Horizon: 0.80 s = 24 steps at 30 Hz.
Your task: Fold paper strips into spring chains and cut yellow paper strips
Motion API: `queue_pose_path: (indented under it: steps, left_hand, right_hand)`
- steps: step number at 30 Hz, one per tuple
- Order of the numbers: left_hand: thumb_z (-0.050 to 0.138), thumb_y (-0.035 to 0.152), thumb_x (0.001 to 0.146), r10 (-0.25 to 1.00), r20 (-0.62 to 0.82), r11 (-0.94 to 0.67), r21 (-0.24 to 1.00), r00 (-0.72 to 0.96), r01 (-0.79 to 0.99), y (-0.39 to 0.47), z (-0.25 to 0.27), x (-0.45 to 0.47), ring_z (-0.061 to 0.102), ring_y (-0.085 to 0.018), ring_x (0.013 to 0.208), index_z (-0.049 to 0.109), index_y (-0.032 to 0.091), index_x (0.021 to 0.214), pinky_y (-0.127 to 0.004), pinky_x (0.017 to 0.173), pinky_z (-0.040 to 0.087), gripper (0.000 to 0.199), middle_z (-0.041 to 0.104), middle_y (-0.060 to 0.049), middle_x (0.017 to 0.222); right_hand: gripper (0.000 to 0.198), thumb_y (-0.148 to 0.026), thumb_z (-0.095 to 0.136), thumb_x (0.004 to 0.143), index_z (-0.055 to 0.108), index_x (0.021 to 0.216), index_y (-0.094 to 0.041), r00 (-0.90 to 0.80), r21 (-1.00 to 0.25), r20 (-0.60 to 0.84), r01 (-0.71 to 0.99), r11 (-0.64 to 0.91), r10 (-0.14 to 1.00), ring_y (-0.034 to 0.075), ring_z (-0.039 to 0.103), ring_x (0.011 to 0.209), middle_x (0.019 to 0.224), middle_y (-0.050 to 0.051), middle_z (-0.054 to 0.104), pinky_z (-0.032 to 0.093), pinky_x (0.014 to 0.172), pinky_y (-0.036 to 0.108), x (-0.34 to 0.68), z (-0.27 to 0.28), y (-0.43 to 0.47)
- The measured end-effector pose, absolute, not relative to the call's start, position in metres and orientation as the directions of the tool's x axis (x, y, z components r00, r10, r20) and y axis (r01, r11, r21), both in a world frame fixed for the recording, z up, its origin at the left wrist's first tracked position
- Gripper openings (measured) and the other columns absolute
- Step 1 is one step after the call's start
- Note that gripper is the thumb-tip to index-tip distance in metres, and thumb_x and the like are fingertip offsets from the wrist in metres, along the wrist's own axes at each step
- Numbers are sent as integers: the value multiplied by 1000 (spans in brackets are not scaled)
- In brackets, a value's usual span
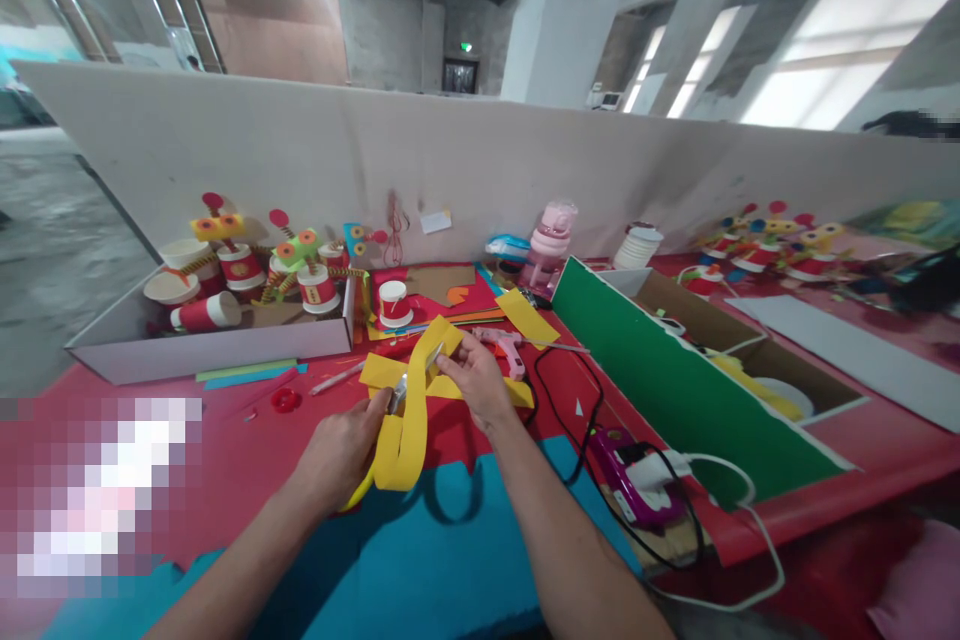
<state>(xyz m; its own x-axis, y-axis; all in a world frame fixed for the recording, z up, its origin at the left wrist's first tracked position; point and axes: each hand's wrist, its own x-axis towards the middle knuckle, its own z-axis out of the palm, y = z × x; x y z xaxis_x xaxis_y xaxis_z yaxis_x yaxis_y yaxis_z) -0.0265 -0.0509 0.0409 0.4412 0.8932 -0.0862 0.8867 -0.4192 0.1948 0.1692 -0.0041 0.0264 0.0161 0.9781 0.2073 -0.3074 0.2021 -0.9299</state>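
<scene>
My left hand (337, 455) is closed around a pair of scissors (400, 390) with a yellow handle. Their metal blades point up and right, against a yellow paper strip (405, 460). The strip loops and hangs down in front of the scissors. My right hand (480, 382) pinches the upper part of the strip close to the blade tips. Whether the blades are cutting into the paper is hard to make out. Behind both hands lies another yellow paper piece (517, 393) on the red table covering. A blue sheet (442, 560) is below my forearms.
A pink glue gun (510, 350) lies just beyond my right hand. At left, a white box (217, 357) holds paper-cup figures. A green-sided divided box (675, 390) stands at right, near a purple power strip (634, 480) with loose cables. A pink bottle (550, 245) stands by the partition.
</scene>
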Motion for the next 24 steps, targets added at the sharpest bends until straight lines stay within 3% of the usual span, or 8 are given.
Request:
queue_pose_path:
  steps: [24]
  left_hand:
    - [42,22,85,888,-32,-437,256,459,862,-51,37,-28,67,-26,86,32,21,128,-27,59,39,44,66,-12,103]
  right_hand:
    - [39,-31,74,67,62,103,-22,23,-930,197,-312,194,980,20,67,87,97,4,72,53,85,36,169,29,-5]
